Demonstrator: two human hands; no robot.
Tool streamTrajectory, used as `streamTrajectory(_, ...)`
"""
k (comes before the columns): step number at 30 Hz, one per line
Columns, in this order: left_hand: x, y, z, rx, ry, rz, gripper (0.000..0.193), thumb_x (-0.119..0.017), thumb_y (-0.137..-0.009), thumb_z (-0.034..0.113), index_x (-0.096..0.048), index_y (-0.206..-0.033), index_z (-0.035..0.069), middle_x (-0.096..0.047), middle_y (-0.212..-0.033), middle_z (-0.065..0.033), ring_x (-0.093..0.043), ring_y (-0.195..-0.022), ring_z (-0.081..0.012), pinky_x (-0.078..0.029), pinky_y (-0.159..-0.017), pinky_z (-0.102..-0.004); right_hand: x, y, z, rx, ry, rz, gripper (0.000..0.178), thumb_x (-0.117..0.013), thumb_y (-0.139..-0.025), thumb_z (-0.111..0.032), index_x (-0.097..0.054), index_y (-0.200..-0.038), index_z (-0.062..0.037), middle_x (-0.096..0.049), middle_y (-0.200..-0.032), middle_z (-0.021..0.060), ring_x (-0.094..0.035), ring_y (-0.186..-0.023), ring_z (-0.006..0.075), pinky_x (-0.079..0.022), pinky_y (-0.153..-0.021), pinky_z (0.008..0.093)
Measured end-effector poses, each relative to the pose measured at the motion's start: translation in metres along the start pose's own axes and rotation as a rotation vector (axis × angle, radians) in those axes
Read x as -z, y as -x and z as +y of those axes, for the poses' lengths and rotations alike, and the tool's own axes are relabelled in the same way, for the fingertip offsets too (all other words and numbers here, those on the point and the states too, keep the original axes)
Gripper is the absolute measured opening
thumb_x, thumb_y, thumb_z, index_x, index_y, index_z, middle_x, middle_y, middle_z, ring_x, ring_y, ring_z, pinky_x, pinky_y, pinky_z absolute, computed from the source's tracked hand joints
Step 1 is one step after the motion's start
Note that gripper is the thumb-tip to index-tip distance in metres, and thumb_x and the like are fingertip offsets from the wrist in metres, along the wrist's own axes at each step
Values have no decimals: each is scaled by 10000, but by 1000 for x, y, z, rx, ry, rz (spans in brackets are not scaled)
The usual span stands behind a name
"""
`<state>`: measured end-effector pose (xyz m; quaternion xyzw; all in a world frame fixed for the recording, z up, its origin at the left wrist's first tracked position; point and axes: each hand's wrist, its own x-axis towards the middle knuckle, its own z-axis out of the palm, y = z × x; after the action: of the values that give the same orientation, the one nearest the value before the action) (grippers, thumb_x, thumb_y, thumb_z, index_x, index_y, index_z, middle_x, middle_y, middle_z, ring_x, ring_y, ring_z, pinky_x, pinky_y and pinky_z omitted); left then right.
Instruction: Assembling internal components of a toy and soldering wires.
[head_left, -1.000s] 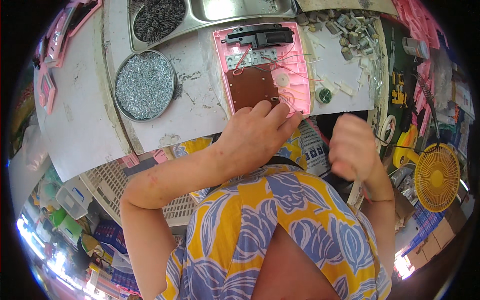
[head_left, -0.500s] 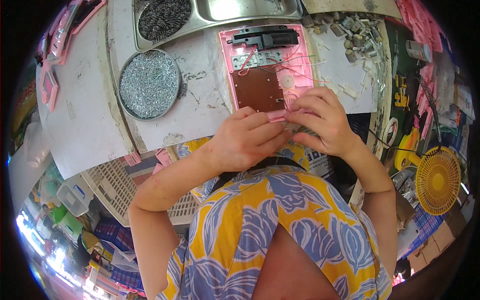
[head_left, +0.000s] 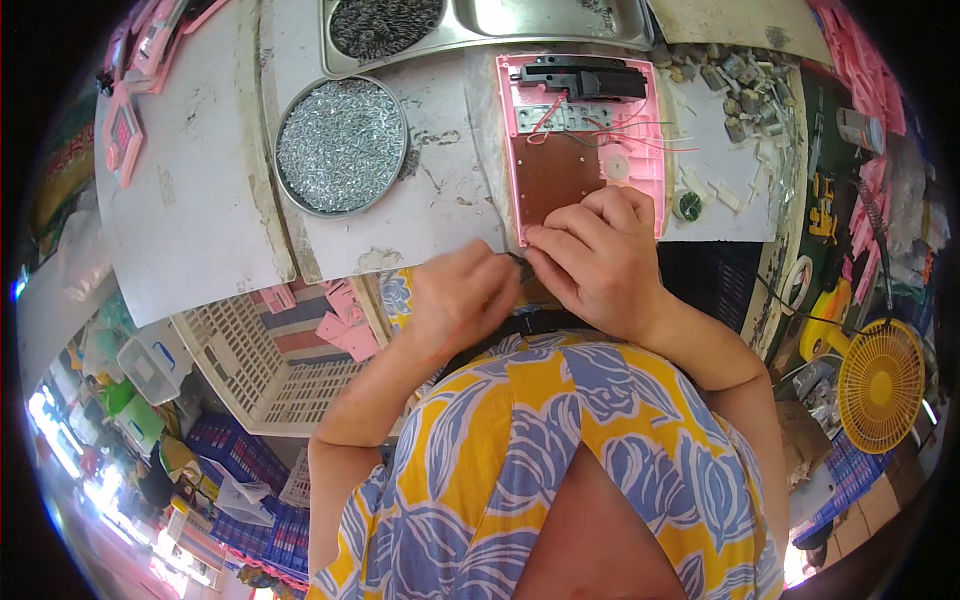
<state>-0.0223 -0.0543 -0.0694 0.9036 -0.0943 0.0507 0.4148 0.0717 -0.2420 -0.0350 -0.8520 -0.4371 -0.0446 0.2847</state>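
Here | pink housing (head_left: 585, 140) touching right hand (head_left: 600, 260) fingers | left hand (head_left: 462, 300) beside

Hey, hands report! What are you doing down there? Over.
Left hand and right hand pinched together at near edge of pink casing, on something too small to tell. Brown board and red wires exposed. Screw tin off left, nothing blocking.

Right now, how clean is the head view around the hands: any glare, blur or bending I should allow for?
Head view: the hands are sharp, the left hand and right hand lit evenly by daylight; the pink casing shows no glare; the round tin of screws glints slightly; table edges bow toward the rim; the lower left corner is blown out.
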Motion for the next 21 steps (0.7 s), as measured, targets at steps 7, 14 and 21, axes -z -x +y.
streamTrajectory(7,49,-12,11,6,173,-495,176,-779,-792,66,-668,-929,55,-615,-812,-91,-638,-729,-315,-520,-637,-402,-14,3,1,3,35,59,243,-829,-713,-217,-675,-893,-159,-609,-874,-17,-530,-846,235,-365,-853,433)
streamTrajectory(14,27,-59,-16,-213,183,-139,220,-802,-799,112,-671,-973,78,-638,-876,-92,-652,-752,-310,-533,-634,-397,31,-16,15,49,-142,-256,320,-858,-667,-231,-675,-910,-130,-658,-925,32,-593,-903,280,-410,-900,454)
streamTrajectory(21,28,-68,-22,-393,150,-210,183,-808,-803,131,-702,-947,92,-616,-867,-69,-650,-722,-268,-533,-606,-375,172,-149,195,-295,-164,253,109,-723,-863,-48,-683,-951,2,-658,-909,32,-597,-859,106,-481,-798,260)
